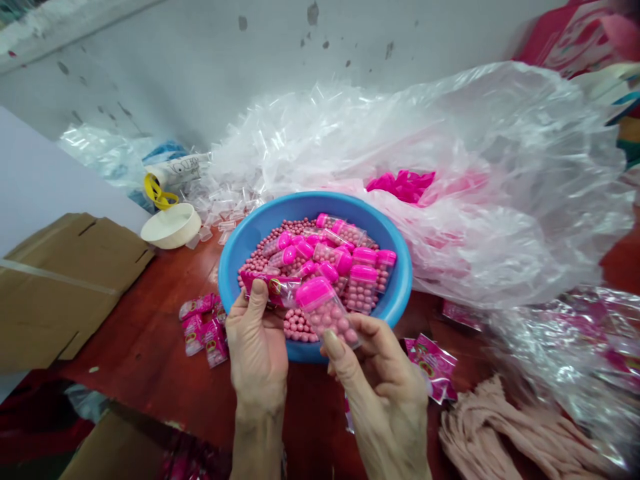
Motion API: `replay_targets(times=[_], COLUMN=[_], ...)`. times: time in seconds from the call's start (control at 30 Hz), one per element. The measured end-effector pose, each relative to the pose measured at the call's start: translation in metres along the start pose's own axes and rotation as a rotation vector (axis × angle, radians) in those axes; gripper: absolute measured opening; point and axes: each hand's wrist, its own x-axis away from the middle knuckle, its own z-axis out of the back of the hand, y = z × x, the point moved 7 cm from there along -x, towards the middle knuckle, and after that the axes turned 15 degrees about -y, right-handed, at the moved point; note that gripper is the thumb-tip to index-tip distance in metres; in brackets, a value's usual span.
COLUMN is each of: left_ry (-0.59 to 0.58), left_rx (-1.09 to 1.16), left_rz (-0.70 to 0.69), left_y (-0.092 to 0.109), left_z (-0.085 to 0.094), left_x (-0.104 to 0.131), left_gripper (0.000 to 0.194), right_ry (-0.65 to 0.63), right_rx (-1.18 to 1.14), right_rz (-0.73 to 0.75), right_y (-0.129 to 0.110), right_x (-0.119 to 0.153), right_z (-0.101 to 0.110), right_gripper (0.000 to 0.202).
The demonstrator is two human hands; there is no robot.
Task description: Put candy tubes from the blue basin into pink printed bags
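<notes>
My left hand (261,350) pinches a small pink printed plastic packet (277,288), its clear end pointing right. In my right hand (383,387) is a clear plastic box (330,319) with a bright pink cap, filled with pink beads. The box is tilted, cap up and to the left, close to the packet's clear end. Both hands are over the near rim of a blue basin (400,293). Loose pink beads (299,327) lie in the basin, with several capped bead boxes (363,287) heaped on top.
Filled pink packets (213,340) lie left of the basin, another packet (431,367) to its right. Behind are large clear plastic bags (475,147), pink caps (403,185) and empty clear boxes (230,210). A white bowl (171,227), yellow tape roll (159,193), cardboard (70,287) and beige cloth (510,433) surround it.
</notes>
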Motion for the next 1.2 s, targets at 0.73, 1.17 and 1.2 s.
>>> replay_targets(times=[0.73,1.17,1.2], left_ry=[-0.066,-0.095,-0.1], left_rx=[-0.011,-0.016,-0.013], left_rz=[0.078,0.1,0.101], left_y=[-0.01,-0.013,-0.013], left_z=[-0.004,-0.004,-0.005], left_x=[0.002,0.002,0.002], left_gripper=[0.017,0.014,0.014], right_ry=[0.112,0.117,0.109], right_rx=[-0.144,-0.057,-0.053], right_rz=[-0.037,-0.039,-0.04], right_y=[0.011,0.009,0.009], right_x=[0.005,0.006,0.006], right_z=[0.014,0.013,0.013], right_gripper=[0.01,0.009,0.009])
